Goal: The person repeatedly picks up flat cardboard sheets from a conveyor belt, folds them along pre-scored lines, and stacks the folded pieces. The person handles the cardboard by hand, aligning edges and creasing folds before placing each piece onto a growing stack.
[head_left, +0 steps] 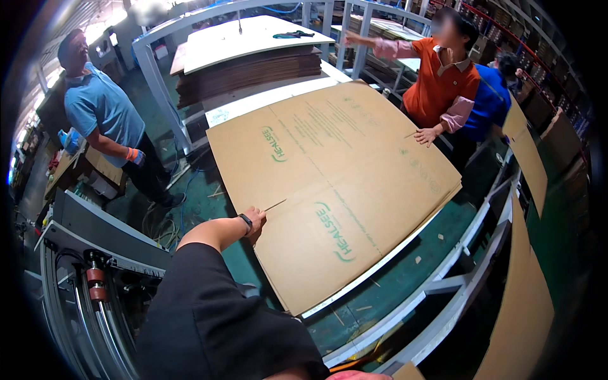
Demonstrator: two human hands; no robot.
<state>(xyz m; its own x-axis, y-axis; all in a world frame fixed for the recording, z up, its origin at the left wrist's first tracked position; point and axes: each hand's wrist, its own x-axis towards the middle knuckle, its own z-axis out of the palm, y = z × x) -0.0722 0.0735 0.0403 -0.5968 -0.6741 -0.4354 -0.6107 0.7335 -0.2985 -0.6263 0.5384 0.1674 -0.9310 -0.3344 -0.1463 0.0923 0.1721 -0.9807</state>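
"Where is the cardboard?"

"In the middle, lying flat, with green print on its top face. The cardboard [367, 174] shows more than one layer along its near edges, and a white surface [244, 109] shows past its far edge."

"And the wearer's left hand?"

"The left hand [254, 225] is at the cardboard's left edge, below a black sleeve [218, 304] and a dark watch [245, 221]. Its fingers are bent and close together at the rim, just beside a short slit [275, 204]. Whether they pinch the board cannot be told."

"The right one?"

"Only a sliver of the right hand [359, 376] shows at the bottom edge, near a small brown piece [408, 372]. Whether it is spread or closed cannot be told."

"Who else is there?"

"Across the cardboard, a co-worker in orange [437, 82] lays one hand [428, 135] on it, fingers apart, the other arm stretched out sideways. Behind is someone in dark blue [487, 104]. On the left stands someone in light blue [107, 104], with an orange band at the wrist."

"And beyond?"

"A stack [250, 79] of brown boards, topped by a white sheet [244, 41] with a dark tool [292, 35] on it."
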